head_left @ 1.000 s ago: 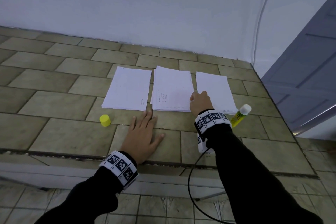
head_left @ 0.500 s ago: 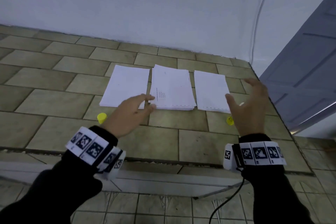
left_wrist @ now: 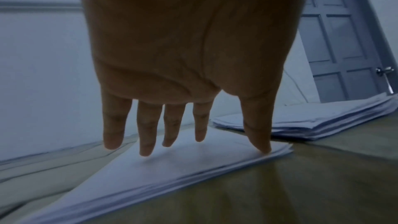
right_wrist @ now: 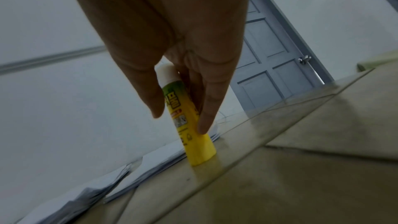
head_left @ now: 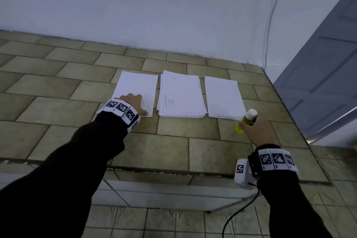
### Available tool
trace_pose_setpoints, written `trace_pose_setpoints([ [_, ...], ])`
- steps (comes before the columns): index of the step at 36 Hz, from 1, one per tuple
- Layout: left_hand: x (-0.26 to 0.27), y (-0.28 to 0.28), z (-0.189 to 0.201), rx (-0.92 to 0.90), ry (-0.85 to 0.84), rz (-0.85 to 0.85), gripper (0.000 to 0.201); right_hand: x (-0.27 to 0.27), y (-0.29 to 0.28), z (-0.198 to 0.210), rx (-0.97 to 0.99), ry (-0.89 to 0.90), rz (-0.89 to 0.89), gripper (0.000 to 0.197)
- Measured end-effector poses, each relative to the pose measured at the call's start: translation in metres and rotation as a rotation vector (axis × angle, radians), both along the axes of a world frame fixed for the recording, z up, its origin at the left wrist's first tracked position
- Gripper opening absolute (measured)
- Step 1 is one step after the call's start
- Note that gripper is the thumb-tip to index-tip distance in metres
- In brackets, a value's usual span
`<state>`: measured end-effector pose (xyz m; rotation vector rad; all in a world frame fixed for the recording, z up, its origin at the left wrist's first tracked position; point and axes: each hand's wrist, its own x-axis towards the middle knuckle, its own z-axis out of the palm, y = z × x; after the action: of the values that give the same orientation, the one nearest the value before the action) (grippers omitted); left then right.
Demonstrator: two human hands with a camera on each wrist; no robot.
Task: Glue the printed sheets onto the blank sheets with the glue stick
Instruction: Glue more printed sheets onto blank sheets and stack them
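Observation:
Three paper stacks lie side by side on the tiled counter (head_left: 58,106): a blank left stack (head_left: 138,85), a middle stack (head_left: 180,94) with print on its top sheet, and a right stack (head_left: 222,96). My left hand (head_left: 138,102) rests flat on the near part of the left stack (left_wrist: 193,164), fingers straight, the thumb tip (left_wrist: 262,149) on its near corner. My right hand (head_left: 255,127) grips the yellow glue stick (head_left: 247,120) just right of the right stack. In the right wrist view the uncapped glue stick (right_wrist: 193,139) stands tilted with its base on the counter, pinched by my right hand (right_wrist: 180,121).
A white wall (head_left: 173,15) runs behind the stacks, and a grey door (head_left: 318,83) stands at the right past the counter's right edge. The counter's front edge (head_left: 173,170) lies below my wrists. A black cable (head_left: 237,214) hangs from my right wrist.
My left hand came down from mid-air onto the left stack. My right hand dropped to the counter and took hold of the glue stick, which now stands tilted instead of lying flat.

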<state>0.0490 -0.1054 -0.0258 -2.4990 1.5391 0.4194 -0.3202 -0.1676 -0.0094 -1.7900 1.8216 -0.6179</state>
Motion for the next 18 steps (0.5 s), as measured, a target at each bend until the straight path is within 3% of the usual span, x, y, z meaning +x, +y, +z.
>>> trace_pose_setpoints([
  [12, 0.014, 0.001, -0.003, -0.091, 0.059, -0.023, 0.055, 0.002, 0.000, -0.008, -0.011, -0.011, 0.019, 0.032],
  [18, 0.021, 0.004, 0.014, -0.360, 0.167, 0.053, 0.047, 0.004, 0.001, -0.008, -0.008, 0.004, 0.014, 0.033],
])
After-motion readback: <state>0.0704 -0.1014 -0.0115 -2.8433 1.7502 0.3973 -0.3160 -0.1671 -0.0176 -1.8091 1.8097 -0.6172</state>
